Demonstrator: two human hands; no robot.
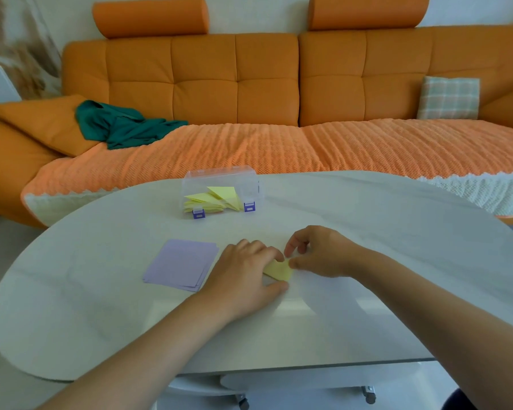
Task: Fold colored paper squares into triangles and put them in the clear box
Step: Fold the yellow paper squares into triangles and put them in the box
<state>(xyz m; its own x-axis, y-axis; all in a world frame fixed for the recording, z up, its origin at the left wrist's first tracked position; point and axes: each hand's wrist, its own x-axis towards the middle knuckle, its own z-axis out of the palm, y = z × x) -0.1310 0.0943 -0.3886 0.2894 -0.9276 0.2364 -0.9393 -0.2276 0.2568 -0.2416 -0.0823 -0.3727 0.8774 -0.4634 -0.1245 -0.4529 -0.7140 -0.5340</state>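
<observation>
Plenty done already: yellow triangles [211, 199] piled in the box [249, 179] at the far side of the table [367, 232]. Now another yellow paper [279, 271] mid-fold near the front edge, left hand [246, 276] pressing it down with flat fingers, right hand [320, 251] pinching its corner. Purple squares [179, 263] wait untouched just left. Behind, an orange sofa [234, 78] with a green cloth [125, 125].

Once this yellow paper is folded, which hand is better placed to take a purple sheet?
Probably the left hand: the purple stack lies directly beside it, while the right hand would need to cross over.
</observation>
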